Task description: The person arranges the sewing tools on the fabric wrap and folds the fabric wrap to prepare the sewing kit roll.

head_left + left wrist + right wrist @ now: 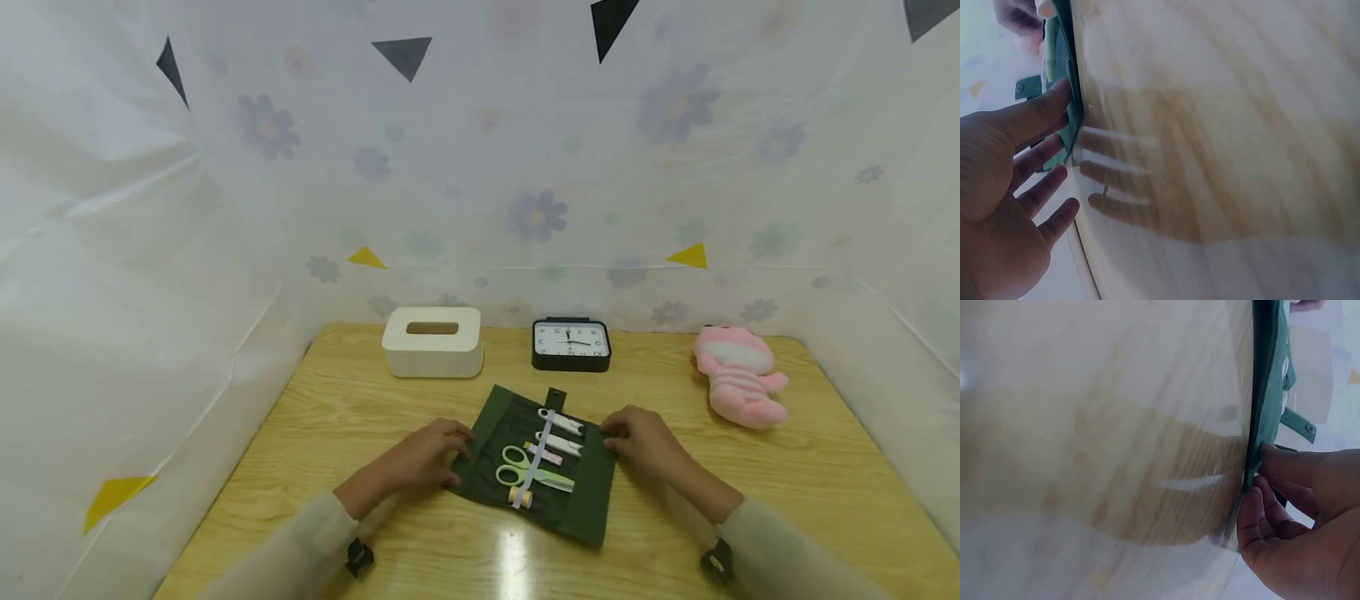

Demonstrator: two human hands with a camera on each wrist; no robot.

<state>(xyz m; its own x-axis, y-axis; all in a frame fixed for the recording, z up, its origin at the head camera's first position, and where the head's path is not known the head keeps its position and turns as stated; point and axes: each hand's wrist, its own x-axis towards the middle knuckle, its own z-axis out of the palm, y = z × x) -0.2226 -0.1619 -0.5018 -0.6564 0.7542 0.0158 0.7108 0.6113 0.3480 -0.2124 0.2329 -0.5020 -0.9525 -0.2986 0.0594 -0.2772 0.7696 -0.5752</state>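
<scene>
A dark green fabric sewing kit (491, 417) lies unfolded on the table, slightly turned. Under its pale lilac elastic strap sit green-handled scissors (513, 476), two white snips (561, 444), a small pink-patterned piece (551, 456) and a cream spool (521, 497). My left hand (431, 454) touches the kit's left edge with spread, fairly straight fingers; in the left wrist view its thumb (1054, 97) rests on the green fabric. On the opposite side, my right hand (641, 437) pinches the upper right edge between thumb and fingers, as the right wrist view also shows.
Behind the kit stand a white tissue box (435, 358) and a black-framed clock (572, 363), its dial upside down. A pink plush toy (742, 387) lies at the back right of the wooden table (330, 400). White patterned sheets (465, 167) enclose the table's back and sides.
</scene>
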